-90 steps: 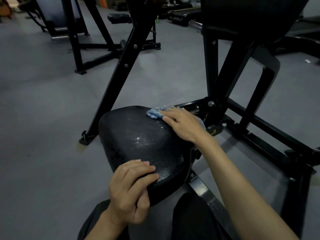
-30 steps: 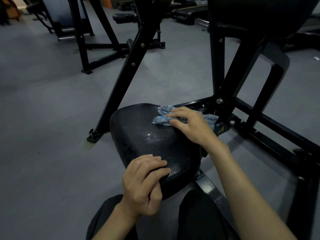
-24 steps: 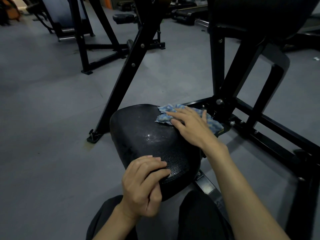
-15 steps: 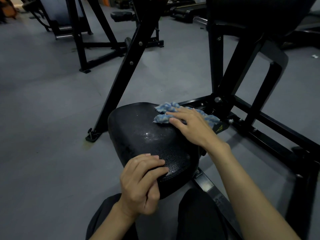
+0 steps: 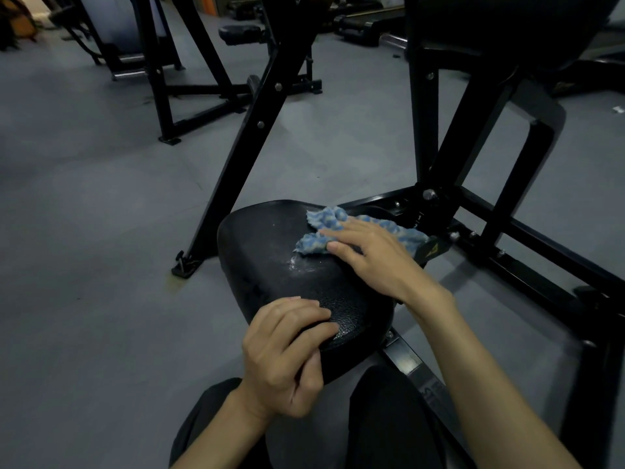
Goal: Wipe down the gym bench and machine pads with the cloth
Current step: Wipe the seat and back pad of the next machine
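Both your hands are on the seat pad (image 5: 270, 252). Your right hand (image 5: 375, 257) lies flat on the cloth (image 5: 326, 220), with the fingers straight and close together, and it presses the cloth onto the far right part of the pad. It does not grip the cloth; the palm and fingers only cover it. The cloth is blue and white, crumpled, and it shows in front of your fingertips and also behind the hand, where one end hangs over the pad's right edge. Your left hand (image 5: 287, 353) grips the near edge of the pad: the fingers are curled over the top surface and the thumb is at the front edge, so the pad sits between them. Near the cloth, in the middle of the pad, you can see a wet, shiny patch (image 5: 301, 265). The pad is black with a grainy texture, and it is mounted on the black frame (image 5: 439, 211) of the machine, which continues to the right and behind. Above the frame, at the top right, there is a big dark pad (image 5: 500, 25), mostly out of view. Your legs in dark trousers (image 5: 385, 418) are below the seat pad. The floor (image 5: 84, 231) around is grey, and further back stands another black machine (image 5: 189, 86).
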The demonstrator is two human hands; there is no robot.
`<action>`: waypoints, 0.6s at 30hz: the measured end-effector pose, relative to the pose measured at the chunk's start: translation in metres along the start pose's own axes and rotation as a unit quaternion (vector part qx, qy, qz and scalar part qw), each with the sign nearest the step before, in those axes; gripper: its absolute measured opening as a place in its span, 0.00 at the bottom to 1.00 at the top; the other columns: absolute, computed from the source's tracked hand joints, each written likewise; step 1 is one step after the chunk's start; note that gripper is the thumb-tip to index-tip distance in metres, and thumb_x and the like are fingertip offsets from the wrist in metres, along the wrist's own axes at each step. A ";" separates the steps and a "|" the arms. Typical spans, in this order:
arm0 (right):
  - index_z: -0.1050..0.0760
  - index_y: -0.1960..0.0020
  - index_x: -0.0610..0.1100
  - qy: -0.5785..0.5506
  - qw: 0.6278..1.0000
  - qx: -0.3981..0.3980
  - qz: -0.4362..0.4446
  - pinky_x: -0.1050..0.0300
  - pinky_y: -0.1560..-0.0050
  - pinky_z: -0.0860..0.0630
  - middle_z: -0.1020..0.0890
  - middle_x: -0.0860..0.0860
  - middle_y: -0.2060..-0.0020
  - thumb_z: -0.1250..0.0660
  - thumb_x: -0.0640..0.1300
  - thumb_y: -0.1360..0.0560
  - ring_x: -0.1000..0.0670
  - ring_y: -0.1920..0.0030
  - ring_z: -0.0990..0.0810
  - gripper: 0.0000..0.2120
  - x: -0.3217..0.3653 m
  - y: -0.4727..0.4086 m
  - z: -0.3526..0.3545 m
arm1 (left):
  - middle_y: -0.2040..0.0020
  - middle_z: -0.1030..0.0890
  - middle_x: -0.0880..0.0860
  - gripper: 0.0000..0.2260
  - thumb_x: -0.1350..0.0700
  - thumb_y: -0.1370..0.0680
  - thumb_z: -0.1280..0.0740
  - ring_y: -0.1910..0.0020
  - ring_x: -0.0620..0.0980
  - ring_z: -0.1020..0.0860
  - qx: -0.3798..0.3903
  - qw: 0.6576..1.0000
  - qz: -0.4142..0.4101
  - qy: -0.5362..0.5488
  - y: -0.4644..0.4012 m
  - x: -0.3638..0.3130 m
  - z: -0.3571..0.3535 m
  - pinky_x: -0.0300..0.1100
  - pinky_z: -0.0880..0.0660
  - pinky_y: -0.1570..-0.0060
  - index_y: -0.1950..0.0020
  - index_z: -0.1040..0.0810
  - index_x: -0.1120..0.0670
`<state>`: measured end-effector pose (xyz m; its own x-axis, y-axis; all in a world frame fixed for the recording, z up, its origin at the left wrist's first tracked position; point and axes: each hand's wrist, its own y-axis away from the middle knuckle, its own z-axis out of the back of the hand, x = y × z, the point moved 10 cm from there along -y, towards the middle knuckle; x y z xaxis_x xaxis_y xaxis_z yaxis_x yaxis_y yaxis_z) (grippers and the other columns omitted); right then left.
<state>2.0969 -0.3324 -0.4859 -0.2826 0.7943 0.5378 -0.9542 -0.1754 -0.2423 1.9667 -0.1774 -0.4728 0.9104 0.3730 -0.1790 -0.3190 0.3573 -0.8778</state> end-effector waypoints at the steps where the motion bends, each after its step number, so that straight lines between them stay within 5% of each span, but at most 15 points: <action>1: 0.23 0.31 0.54 -0.018 1.000 0.005 0.015 0.48 0.23 0.40 0.22 0.53 0.32 0.39 0.56 0.18 0.51 0.24 0.34 0.19 0.006 0.005 -0.002 | 0.50 0.14 0.57 0.16 0.59 0.25 0.40 0.48 0.57 0.16 0.004 1.000 0.001 -0.004 -0.001 0.000 0.000 0.54 0.22 0.45 0.53 0.13 0.60; 4: 0.22 0.31 0.55 -0.046 0.998 0.022 0.036 0.56 0.24 0.41 0.22 0.53 0.31 0.36 0.54 0.18 0.54 0.24 0.35 0.17 0.013 0.008 -0.005 | 0.49 0.14 0.56 0.21 0.53 0.19 0.44 0.45 0.55 0.16 0.004 1.000 0.004 -0.003 -0.004 0.000 0.001 0.52 0.23 0.43 0.52 0.12 0.60; 9: 0.25 0.28 0.52 -0.002 1.000 0.007 -0.007 0.49 0.22 0.42 0.25 0.52 0.28 0.39 0.54 0.17 0.52 0.22 0.37 0.19 -0.002 0.002 0.001 | 0.48 0.14 0.54 0.16 0.55 0.23 0.39 0.44 0.53 0.16 -0.006 1.000 0.003 -0.018 -0.005 -0.002 0.001 0.51 0.23 0.41 0.52 0.12 0.58; 13: 0.21 0.33 0.52 -0.054 0.998 -0.003 0.023 0.62 0.25 0.41 0.20 0.54 0.34 0.35 0.52 0.18 0.55 0.26 0.33 0.15 0.022 0.020 -0.001 | 0.49 0.13 0.54 0.14 0.57 0.24 0.37 0.46 0.53 0.16 -0.021 0.999 0.001 -0.027 -0.004 -0.002 0.001 0.51 0.22 0.45 0.53 0.12 0.59; 18: 0.27 0.28 0.56 -0.012 0.998 0.054 0.025 0.61 0.22 0.54 0.27 0.53 0.26 0.39 0.53 0.16 0.54 0.22 0.40 0.18 0.026 0.008 -0.010 | 0.49 0.13 0.55 0.15 0.56 0.20 0.38 0.46 0.54 0.16 -0.018 0.999 -0.002 -0.026 -0.001 -0.001 0.001 0.53 0.21 0.46 0.53 0.12 0.59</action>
<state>2.0832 -0.3072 -0.4823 -0.3307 0.7687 0.5474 -0.9437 -0.2769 -0.1812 1.9661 -0.1769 -0.4707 0.8963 0.4164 -0.1527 -0.3047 0.3278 -0.8943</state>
